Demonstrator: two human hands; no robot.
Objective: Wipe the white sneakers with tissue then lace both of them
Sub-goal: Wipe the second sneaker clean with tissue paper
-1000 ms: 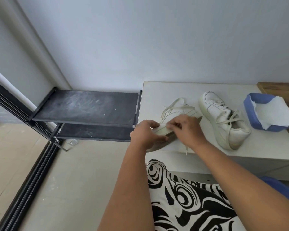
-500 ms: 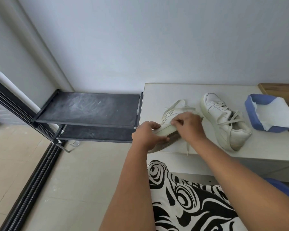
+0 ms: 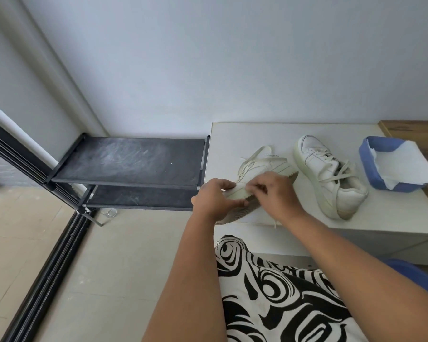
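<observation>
At centre frame, tilted sneaker (image 3: 260,176) gripped by left hand (image 3: 214,197), right hand (image 3: 273,193) pinching at its sole edge, tissue not discernible; second sneaker (image 3: 329,176) at right loosely laced; lacing judged pending.

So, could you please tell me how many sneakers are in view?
2. One sneaker lies tipped on its side at the white table's front edge, held by both hands; the other sneaker stands upright to its right, beside the blue tissue box.

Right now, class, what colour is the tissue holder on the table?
Blue, with white tissue inside; the head view shows the holder clearly.
</observation>
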